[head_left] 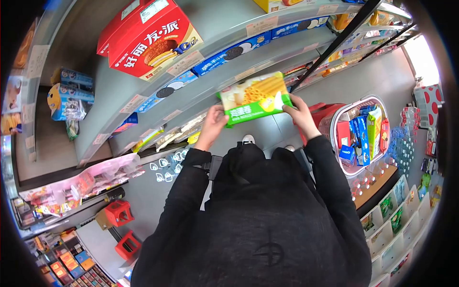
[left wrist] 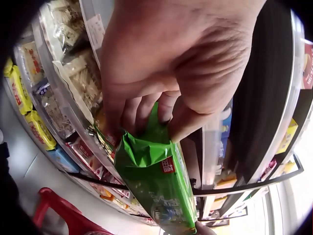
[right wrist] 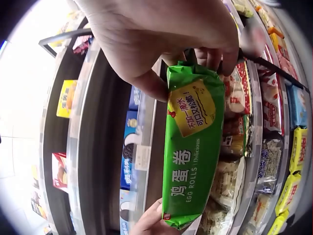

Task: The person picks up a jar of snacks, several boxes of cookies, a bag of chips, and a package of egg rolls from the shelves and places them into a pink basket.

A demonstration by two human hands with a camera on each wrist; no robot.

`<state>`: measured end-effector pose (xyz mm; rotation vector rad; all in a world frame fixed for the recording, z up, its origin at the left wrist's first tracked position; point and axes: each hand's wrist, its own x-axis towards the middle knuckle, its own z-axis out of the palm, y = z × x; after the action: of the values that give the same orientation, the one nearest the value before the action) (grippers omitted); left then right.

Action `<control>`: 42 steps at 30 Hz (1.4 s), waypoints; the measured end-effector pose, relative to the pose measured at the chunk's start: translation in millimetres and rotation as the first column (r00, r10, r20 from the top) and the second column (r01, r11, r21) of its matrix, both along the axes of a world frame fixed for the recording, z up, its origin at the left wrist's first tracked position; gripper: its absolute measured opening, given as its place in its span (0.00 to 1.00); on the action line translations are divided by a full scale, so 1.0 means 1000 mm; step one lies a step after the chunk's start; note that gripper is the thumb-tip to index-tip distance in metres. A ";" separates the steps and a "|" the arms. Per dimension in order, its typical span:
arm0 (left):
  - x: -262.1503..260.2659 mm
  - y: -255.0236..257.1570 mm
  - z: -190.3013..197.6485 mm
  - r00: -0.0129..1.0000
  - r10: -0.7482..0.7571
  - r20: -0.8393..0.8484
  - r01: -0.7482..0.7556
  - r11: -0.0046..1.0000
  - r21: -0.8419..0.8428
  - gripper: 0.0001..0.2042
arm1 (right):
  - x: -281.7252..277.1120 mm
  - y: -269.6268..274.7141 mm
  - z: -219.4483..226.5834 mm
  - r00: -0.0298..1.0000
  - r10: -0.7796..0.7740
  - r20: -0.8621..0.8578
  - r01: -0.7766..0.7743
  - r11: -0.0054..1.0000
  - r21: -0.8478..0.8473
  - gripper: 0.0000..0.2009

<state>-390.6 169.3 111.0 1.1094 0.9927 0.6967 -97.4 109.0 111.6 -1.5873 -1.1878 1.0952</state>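
Observation:
Both hands hold a green and yellow packet of egg rolls (head_left: 256, 98) in front of the shelves. The left hand (head_left: 213, 125) pinches its left end, and in the left wrist view thumb and fingers close round the crimped green wrapper (left wrist: 151, 171). At the opposite end the right hand (head_left: 302, 116) grips the packet between thumb and fingers. Seen from the right wrist, the packet's green side (right wrist: 193, 152) bears the words EGG ROLLS, with a yellow patch near the gripped end.
Shelves with blue cookie boxes (head_left: 234, 51) and a red snack box (head_left: 155, 40) rise ahead and left. To the right is a shopping basket (head_left: 330, 119) holding several packaged goods. Bottled drinks (head_left: 404, 143) stand beyond it. Red stools (head_left: 118, 213) are at lower left.

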 end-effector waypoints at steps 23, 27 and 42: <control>-0.046 0.083 -0.048 0.969 0.135 -0.205 -0.141 0.990 -0.017 0.16 | -0.059 0.126 -0.036 0.982 -0.100 0.163 0.075 0.986 0.150 0.19; -0.032 0.085 -0.038 0.966 0.023 -0.257 -0.029 0.999 -0.017 0.18 | -0.051 0.125 -0.031 0.965 -0.158 0.209 0.134 0.983 0.123 0.19; -0.033 0.061 -0.019 0.952 0.062 -0.300 -0.058 0.998 0.020 0.20 | 0.014 -0.002 -0.019 0.964 0.076 0.256 -0.119 0.981 0.156 0.16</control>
<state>-423.1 230.5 91.7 1.2224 1.2869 0.5922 -83.4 107.4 92.8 -1.5792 -1.4998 0.8456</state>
